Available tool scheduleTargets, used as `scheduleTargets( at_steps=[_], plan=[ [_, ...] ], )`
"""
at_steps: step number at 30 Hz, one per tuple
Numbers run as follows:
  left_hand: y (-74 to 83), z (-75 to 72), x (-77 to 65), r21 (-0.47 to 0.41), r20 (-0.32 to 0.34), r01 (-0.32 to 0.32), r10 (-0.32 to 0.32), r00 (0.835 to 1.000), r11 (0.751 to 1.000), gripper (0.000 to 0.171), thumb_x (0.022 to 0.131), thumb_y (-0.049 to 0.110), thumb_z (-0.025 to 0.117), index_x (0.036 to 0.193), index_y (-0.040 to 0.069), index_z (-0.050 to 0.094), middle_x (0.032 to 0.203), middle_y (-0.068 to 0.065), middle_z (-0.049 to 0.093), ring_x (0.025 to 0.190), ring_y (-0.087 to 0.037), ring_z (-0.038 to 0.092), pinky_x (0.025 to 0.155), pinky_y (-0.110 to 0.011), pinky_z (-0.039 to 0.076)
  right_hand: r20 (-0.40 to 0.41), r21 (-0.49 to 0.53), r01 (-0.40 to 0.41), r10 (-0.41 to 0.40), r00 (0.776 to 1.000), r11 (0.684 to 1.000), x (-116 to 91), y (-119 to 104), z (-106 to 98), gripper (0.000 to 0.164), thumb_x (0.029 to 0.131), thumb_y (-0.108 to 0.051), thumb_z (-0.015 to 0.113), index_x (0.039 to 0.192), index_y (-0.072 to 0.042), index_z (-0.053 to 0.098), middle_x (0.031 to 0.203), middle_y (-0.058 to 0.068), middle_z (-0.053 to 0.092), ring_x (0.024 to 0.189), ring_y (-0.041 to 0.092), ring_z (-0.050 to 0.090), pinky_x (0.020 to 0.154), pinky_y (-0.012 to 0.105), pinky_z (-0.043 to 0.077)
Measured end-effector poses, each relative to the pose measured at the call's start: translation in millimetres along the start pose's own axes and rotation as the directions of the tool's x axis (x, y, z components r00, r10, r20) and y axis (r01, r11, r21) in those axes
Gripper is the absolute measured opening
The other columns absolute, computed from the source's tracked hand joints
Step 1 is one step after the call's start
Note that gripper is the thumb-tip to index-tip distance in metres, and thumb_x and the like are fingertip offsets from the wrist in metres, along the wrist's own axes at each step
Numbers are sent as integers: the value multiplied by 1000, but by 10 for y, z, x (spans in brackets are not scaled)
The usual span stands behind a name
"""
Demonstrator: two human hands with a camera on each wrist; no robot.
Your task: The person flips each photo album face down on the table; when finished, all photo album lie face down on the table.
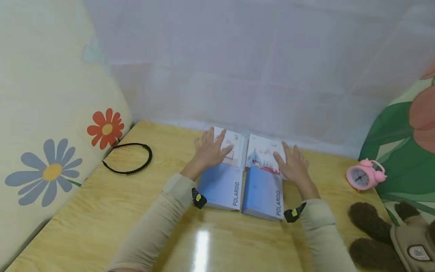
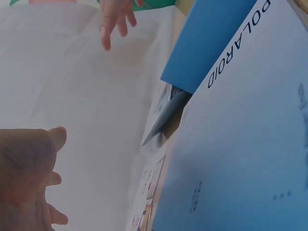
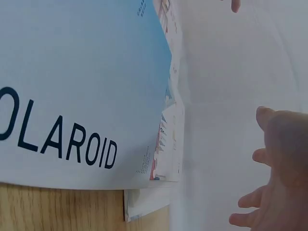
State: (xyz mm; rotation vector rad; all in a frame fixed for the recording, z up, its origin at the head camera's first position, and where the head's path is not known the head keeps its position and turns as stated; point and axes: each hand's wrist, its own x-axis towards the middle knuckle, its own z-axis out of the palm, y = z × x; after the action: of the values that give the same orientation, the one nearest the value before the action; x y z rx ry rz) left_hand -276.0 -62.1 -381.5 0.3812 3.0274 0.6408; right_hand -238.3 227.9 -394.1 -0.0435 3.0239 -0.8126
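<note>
Two thick blue books marked POLAROID lie side by side on the table, the left blue book (image 1: 219,185) and the right blue book (image 1: 261,190). Behind them, farther from me, are a left white illustrated book (image 1: 234,137) and a right white illustrated book (image 1: 263,148). My left hand (image 1: 209,150) is over the left white book with its fingers spread. At the right white book's outer edge is my right hand (image 1: 295,166), fingers apart. Both wrist views show the left hand (image 2: 26,178) and right hand (image 3: 288,163) holding nothing.
A black headband (image 1: 149,158) lies at the table's left edge. To the right stand a pink alarm clock (image 1: 361,176) and a brown plush toy (image 1: 404,238). A white cloth (image 1: 238,56) hangs behind the table (image 1: 136,226), with flowered fabric on both sides.
</note>
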Motion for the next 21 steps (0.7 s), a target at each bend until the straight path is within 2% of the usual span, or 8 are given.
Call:
scheduleTargets(
  at_steps=[5, 9, 12, 15, 18, 21],
  plan=[
    [72, 34, -11, 29, 34, -19, 18, 999, 999, 74, 102, 57, 36, 161, 17, 14, 163, -23, 1, 148, -45, 1, 113, -69, 0, 8, -11, 24, -23, 1000, 1000, -42, 20, -12, 74, 103, -56, 29, 160, -11, 13, 159, 35, -2, 144, 55, 1, 111, 71, -3],
    [125, 117, -112, 31, 53, -49, 47, 997, 998, 79, 101, 59, 37, 159, 10, 16, 161, -25, 14, 146, -46, 13, 113, -69, 9, 28, -17, 56, -55, 998, 998, -151, 5, 18, 72, 104, -52, 32, 159, -9, 16, 157, 37, 2, 143, 56, 5, 111, 72, 5],
    [167, 195, -274, 14, 68, -107, 106, 992, 994, 86, 99, 61, 41, 157, 3, 18, 159, -25, 22, 145, -46, 20, 112, -70, 14, 47, -15, 64, -63, 997, 998, -270, -4, 72, 70, 104, -50, 34, 159, -8, 18, 157, 37, 4, 142, 57, 8, 110, 74, 9],
    [210, 288, -490, -39, 116, -168, 172, 978, 985, 97, 93, 63, 52, 155, -4, 20, 158, -25, 26, 144, -44, 24, 111, -70, 17, 73, -4, 65, -65, 995, 998, -404, 17, 154, 70, 105, -49, 36, 158, -8, 20, 157, 37, 6, 141, 58, 12, 108, 75, 14],
    [274, 398, -683, -95, 185, -199, 213, 959, 975, 112, 81, 65, 68, 153, -7, 22, 157, -24, 29, 143, -41, 27, 111, -68, 20, 91, 24, 72, -74, 993, 997, -525, 68, 249, 69, 104, -47, 39, 157, -5, 24, 156, 38, 11, 139, 58, 17, 105, 76, 20],
    [349, 540, -799, -100, 252, -201, 220, 942, 974, 126, 68, 66, 80, 153, -6, 22, 157, -24, 28, 144, -41, 25, 113, -66, 18, 88, 58, 76, -81, 993, 995, -619, 133, 338, 69, 104, -44, 44, 155, 0, 26, 154, 39, 18, 138, 58, 23, 105, 74, 24]
  ],
)
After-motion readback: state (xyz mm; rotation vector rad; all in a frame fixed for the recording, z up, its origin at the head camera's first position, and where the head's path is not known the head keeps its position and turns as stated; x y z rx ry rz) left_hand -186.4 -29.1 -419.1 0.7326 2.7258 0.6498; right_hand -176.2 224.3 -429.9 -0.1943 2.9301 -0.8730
